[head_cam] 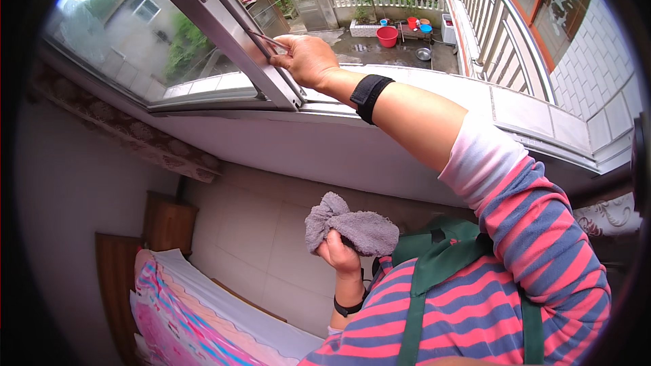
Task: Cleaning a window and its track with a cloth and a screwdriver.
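My right hand (307, 61) reaches out to the metal frame (239, 35) of a sliding window sash. Pinched between its fingers is a thin reddish rod-like tool (269, 39), whose tip meets the frame's edge; its exact kind is unclear. The glass pane (168, 46) left of the frame looks hazy in places. Lower down, in front of my body, my left hand (339, 255) grips a bunched grey terry cloth (356, 226). The cloth hangs well away from the window.
A tiled outer sill (437, 89) runs below the window opening, with a courtyard and basins (387, 36) far beneath. A metal railing (501, 35) stands right. Indoors are a bed (203, 310), a wooden nightstand (170, 221) and a curtain (127, 129).
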The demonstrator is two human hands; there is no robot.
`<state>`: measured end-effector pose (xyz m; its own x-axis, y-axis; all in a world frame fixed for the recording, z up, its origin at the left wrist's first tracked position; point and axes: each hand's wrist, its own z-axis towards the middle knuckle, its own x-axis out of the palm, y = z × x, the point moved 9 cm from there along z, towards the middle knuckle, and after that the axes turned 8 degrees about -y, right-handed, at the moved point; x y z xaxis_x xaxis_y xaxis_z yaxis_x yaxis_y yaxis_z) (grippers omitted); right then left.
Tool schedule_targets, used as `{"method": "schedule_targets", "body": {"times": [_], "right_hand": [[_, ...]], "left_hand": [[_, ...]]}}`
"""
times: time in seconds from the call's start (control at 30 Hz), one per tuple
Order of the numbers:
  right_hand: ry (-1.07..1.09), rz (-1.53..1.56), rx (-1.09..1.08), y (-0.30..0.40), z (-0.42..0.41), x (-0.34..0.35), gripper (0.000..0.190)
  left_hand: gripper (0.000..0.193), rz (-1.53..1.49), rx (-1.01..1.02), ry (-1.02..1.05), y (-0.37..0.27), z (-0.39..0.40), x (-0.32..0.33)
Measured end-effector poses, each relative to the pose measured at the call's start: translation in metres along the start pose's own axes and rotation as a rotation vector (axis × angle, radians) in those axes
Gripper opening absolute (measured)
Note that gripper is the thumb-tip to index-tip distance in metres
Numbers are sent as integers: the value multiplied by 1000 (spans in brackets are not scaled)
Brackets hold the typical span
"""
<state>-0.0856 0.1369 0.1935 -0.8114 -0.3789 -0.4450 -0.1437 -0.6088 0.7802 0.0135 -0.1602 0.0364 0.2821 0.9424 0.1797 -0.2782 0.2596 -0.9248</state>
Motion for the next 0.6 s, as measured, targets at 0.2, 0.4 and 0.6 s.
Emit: {"method": "schedule_targets", "body": {"times": [0.2,0.4,0.6], "right_hand": [[-22,105,35,-9,0,-10,49],[-70,575,133,-21,-71,-57,14],[172,610,363,-60,-204,-86,23]], "left_hand": [[31,3,24,2,5,3,-3],[37,5,-29,135,23,11,5],[45,24,-139,213,66,28,-4]]}}
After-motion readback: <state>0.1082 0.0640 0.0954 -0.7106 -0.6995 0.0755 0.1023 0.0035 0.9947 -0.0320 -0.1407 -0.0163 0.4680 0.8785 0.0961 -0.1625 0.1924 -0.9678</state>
